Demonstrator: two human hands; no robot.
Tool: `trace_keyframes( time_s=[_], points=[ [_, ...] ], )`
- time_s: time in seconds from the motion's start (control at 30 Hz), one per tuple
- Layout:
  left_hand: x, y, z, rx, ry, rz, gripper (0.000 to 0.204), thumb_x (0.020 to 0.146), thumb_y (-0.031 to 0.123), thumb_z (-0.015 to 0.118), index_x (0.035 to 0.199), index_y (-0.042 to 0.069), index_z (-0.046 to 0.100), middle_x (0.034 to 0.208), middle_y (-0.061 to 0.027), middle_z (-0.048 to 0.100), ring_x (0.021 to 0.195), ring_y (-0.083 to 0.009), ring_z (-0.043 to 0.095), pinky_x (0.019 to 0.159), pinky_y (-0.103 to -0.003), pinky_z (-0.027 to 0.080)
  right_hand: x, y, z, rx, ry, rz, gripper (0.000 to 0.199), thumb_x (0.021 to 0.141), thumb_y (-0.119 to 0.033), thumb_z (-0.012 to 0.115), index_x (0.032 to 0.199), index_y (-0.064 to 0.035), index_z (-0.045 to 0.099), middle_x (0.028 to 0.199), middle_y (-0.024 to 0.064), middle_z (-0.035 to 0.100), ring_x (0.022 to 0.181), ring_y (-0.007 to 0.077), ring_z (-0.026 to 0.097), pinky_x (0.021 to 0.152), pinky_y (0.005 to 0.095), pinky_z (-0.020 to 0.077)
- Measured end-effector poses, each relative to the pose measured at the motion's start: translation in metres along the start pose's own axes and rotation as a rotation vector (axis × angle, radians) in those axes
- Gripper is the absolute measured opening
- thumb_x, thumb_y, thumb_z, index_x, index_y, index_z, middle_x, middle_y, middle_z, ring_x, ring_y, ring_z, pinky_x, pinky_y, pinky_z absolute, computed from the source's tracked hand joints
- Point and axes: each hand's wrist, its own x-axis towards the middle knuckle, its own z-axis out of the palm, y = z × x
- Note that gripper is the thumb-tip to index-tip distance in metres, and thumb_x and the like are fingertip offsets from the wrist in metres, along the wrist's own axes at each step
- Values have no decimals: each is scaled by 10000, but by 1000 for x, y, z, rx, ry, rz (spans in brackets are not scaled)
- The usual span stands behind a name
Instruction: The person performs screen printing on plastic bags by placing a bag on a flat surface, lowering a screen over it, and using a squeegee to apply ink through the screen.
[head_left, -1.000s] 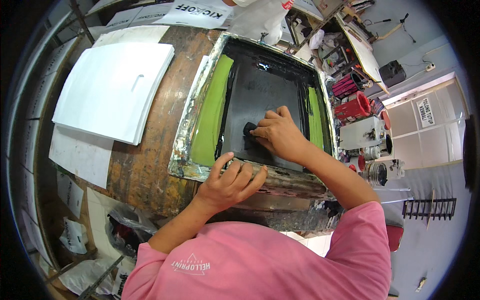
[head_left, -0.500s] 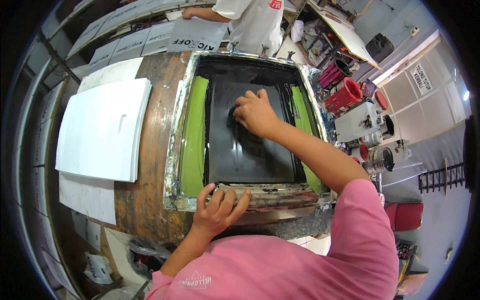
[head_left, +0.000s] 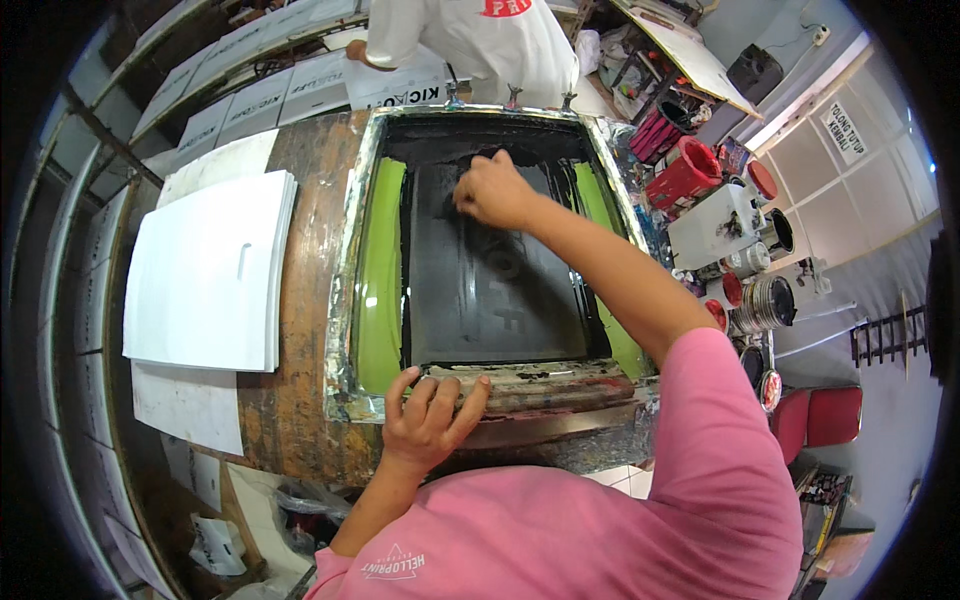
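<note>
A silkscreen frame (head_left: 347, 270) lies on the table, its dark mesh (head_left: 455, 310) flanked by green strips (head_left: 380, 280). Faint dark lettering shows in the mesh. Over the upper middle of the screen, my right hand (head_left: 495, 192) is closed with fingertips pinched down; whatever dark thing they may hold is hidden. My left hand (head_left: 427, 425) rests at the frame's near edge, fingers spread and fingertips upon it. Beside those fingers, a stained wooden bar (head_left: 535, 388), perhaps a squeegee, lies along the near end.
White sheets (head_left: 205, 270) are stacked on the wooden table (head_left: 305, 280) at left. Clamps (head_left: 513, 98) line the frame's far edge. Ink tubs (head_left: 685, 170) and cans crowd the right side. Beyond, a co-worker (head_left: 480, 50) handles a printed sheet (head_left: 395, 88) by racks (head_left: 100, 130).
My right hand has moved farther up the screen, uncovering more lettering. The left hand stays at the near edge. The co-worker has shifted left and lowered the printed sheet toward the rack.
</note>
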Motion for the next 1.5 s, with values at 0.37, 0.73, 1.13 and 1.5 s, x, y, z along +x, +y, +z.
trace_keyframes(
  time_s=[0.37,0.73,1.13,1.5],
  points=[
    [4,3,-2,-9,1,-13,301,882,197,744,1177,252,721,1003,-4,606,940,-191,582,989,-459,509,-120,-114,-71,410,-30,-156,134,874,-236,743,901,-112,787,870,54,738,926,237,654,884,448,438],
    [2,1,1,-10,-8,8,555,720,388,845,1221,191,710,1022,-37,602,972,-249,579,996,-534,481,-156,-40,-153,611,237,319,204,883,-164,804,1010,-6,778,960,106,763,888,196,702,794,330,533],
    [14,6,-7,-39,-28,1,505,734,315,843,1202,170,721,1025,-46,614,973,-252,575,1000,-525,487,-211,-47,-74,117,11,90,181,847,-224,803,1011,-146,794,970,41,727,981,238,628,912,417,390],
    [18,11,-11,-52,-49,1,509,719,292,850,1185,126,731,1036,-75,611,985,-284,564,1008,-531,478,-296,73,-101,-322,1149,925,876,831,-323,819,1526,-15,385,1444,278,463,1315,467,463,1134,534,350]
  ],
)
